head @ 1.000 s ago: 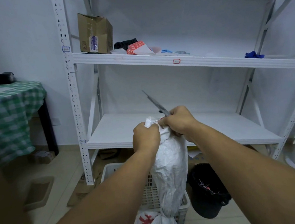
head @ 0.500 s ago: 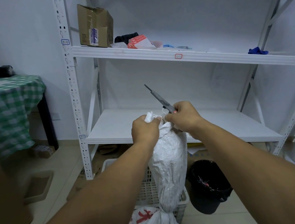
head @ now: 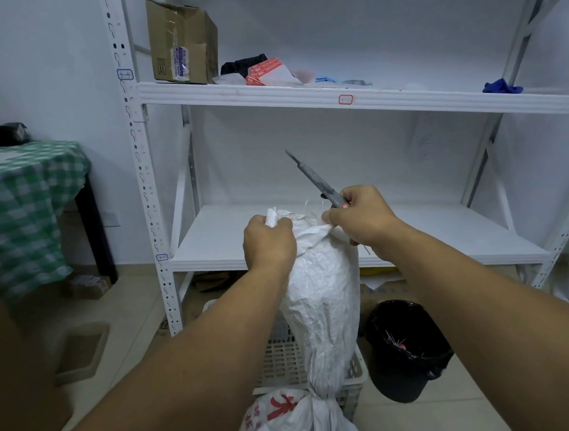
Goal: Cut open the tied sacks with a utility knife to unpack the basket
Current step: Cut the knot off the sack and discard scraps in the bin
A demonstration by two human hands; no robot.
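Observation:
A white woven sack [head: 321,301] hangs upright in front of me, pinched by a tie near its lower end, with red print below the knot. My left hand [head: 269,242] grips the left side of its frayed top edge. My right hand [head: 362,220] pinches the right side of that edge while also holding a grey utility knife [head: 314,181], whose blade points up and to the left, away from the sack. A white plastic basket [head: 278,356] stands on the floor behind the sack, mostly hidden by it and my arms.
A white metal shelving unit [head: 335,101] fills the background, with a cardboard box [head: 180,42] and small items on its upper shelf. A black bin [head: 408,345] stands right of the basket. A table with a green checked cloth [head: 18,211] is at the left.
Both hands have spread slightly apart along the sack's top edge, which now shows open and frayed between them. The knife stays pointing up-left in my right hand.

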